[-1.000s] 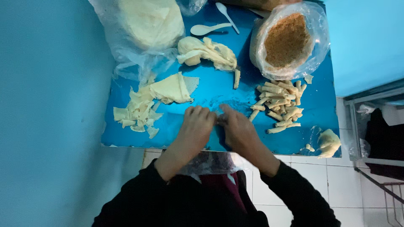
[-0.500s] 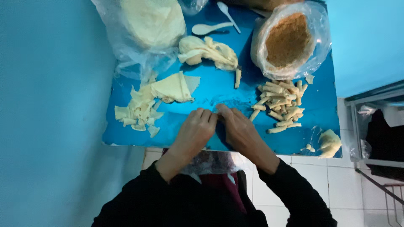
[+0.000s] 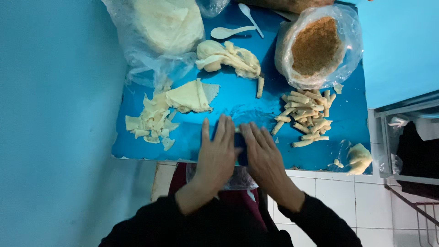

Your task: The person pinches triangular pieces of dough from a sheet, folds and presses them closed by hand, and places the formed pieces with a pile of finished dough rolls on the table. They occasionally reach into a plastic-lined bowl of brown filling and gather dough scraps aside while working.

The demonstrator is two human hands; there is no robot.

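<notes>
Both hands lie flat, palms down, on the blue bench: the left hand (image 3: pixel 218 153) and right hand (image 3: pixel 264 154) side by side, grip released, with a small pale roll (image 3: pixel 237 130) barely showing between the fingertips. Press unevenly and it could flatten or split, I'd judge. Just right of the right hand lies the pile of finished rolls (image 3: pixel 305 120); beyond it, an open plastic bag of brown crumbs (image 3: pixel 316 45). Left of the left hand, cut wrapper pieces (image 3: pixel 153 120).
</notes>
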